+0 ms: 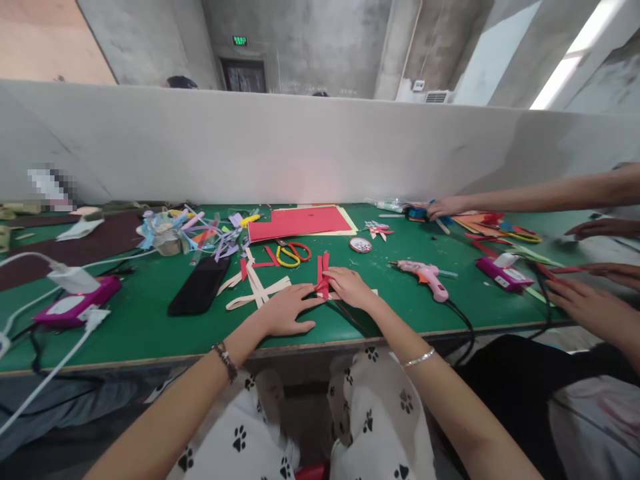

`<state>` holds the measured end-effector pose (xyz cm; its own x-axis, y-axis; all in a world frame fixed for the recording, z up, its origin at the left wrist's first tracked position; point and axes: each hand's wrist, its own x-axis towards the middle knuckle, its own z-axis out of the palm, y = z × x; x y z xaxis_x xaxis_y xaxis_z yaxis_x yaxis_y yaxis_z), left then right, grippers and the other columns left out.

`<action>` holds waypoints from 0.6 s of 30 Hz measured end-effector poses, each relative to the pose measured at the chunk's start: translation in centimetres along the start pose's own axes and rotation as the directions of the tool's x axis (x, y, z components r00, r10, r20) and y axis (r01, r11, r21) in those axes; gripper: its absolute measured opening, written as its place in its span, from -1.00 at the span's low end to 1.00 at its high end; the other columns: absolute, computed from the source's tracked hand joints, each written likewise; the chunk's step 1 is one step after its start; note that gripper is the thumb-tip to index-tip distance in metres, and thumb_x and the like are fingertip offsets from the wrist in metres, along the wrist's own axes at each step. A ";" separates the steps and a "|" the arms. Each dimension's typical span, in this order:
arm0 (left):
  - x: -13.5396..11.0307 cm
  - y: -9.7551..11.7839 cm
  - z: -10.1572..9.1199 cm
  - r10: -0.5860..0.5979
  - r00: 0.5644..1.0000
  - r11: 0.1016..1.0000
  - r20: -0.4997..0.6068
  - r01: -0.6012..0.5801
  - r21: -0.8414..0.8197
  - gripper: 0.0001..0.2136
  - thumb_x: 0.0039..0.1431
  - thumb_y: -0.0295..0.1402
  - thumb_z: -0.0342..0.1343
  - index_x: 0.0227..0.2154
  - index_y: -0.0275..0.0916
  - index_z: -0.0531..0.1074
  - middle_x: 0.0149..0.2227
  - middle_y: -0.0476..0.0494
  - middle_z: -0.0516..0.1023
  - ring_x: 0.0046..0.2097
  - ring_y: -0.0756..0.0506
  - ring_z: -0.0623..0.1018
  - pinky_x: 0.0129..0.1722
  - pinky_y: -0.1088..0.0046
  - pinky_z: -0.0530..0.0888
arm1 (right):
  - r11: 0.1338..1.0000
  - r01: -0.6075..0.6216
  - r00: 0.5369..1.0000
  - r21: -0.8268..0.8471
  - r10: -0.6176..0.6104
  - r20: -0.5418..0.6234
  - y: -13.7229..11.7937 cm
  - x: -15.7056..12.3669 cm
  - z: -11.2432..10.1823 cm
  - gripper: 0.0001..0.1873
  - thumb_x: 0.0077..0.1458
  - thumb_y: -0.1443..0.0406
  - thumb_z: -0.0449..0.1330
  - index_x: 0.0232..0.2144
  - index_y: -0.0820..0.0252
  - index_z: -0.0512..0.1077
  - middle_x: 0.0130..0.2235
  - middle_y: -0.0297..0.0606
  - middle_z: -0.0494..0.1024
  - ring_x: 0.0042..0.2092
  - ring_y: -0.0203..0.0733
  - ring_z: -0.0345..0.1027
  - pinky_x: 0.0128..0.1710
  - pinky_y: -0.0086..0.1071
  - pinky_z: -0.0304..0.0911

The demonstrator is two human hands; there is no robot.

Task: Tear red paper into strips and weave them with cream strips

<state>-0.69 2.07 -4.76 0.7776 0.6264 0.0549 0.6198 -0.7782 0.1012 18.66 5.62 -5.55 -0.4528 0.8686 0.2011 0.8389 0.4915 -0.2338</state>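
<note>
My left hand (287, 311) lies flat on the green table (150, 320), fingers stretched toward a small red paper strip piece (323, 275). My right hand (351, 287) presses its fingertips down on the lower end of those red strips. Beige paper strips (256, 288) lie crossed just left of my hands. Yellow and red scissors (293, 254) rest behind them, and a sheet of red paper (300, 222) lies farther back.
A pink glue gun (426, 276) lies right of my hands, its black cord running off the table edge. A black case (200, 285) and a pile of paper scraps (190, 233) sit at the left. Another person's hands (575, 297) work at the right. A white partition (320, 147) backs the table.
</note>
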 end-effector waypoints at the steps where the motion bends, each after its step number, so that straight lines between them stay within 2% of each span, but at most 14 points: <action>1: 0.0 0.0 0.0 -0.002 1.000 1.000 0.003 0.002 -0.002 -0.52 0.04 -0.20 -0.02 0.04 -0.22 0.22 0.11 -0.32 0.20 0.11 -0.27 0.21 0.04 0.16 0.19 | 1.000 0.009 1.000 0.007 -0.009 0.001 0.2 0.2 0.0 -0.62 0.12 0.38 -0.15 -0.09 0.17 0.34 0.00 -0.17 0.36 0.01 -0.18 0.20 -0.03 -0.23 0.10; 6: 0.0 0.0 -0.1 0.004 1.000 0.999 -0.010 -0.004 -0.032 -0.52 0.03 -0.20 -0.02 0.05 -0.19 0.21 0.12 -0.29 0.18 0.12 -0.26 0.20 0.05 0.17 0.18 | 0.997 0.054 0.998 0.061 -0.055 0.003 0.9 1.4 -0.4 -0.65 0.10 0.39 -0.12 -0.15 0.25 0.38 -0.05 -0.13 0.41 -0.02 -0.17 0.24 -0.05 -0.29 0.14; 10: 0.0 0.1 -0.1 0.010 1.000 0.999 -0.022 -0.011 -0.047 -0.53 0.01 -0.21 0.00 0.03 -0.17 0.23 0.13 -0.26 0.18 0.11 -0.25 0.21 0.06 0.17 0.18 | 0.992 0.054 0.998 0.117 -0.052 -0.018 1.6 2.2 -1.6 -0.66 0.09 0.41 -0.14 -0.25 0.26 0.42 -0.16 -0.14 0.47 -0.11 -0.22 0.31 -0.10 -0.35 0.18; 14: -0.1 0.2 -0.3 0.000 1.000 0.999 -0.018 -0.001 -0.054 -0.52 0.01 -0.22 -0.01 0.04 -0.18 0.22 0.12 -0.28 0.18 0.11 -0.27 0.22 0.04 0.15 0.19 | 0.987 0.005 0.998 0.164 0.005 -0.062 2.2 1.7 -4.3 -0.63 0.11 0.40 -0.19 -0.25 0.29 0.40 -0.30 -0.16 0.48 -0.27 -0.25 0.34 -0.24 -0.39 0.23; 18: -0.2 0.0 -0.3 -0.008 1.000 0.999 -0.029 0.007 -0.051 -0.46 0.01 -0.22 -0.02 0.09 -0.25 0.13 0.13 -0.31 0.16 0.10 -0.26 0.23 0.04 0.19 0.21 | 0.959 -0.048 0.981 0.279 0.097 -0.165 1.5 -0.4 -8.3 -0.63 0.11 0.33 -0.20 -0.26 0.29 0.38 -0.55 -0.34 0.36 -0.44 -0.30 0.27 -0.41 -0.46 0.18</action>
<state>-0.84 1.97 -4.50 0.7691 0.6337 0.0825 0.6188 -0.7708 0.1519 22.63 5.47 1.89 -0.3132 0.8897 0.3322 0.7422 0.4475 -0.4989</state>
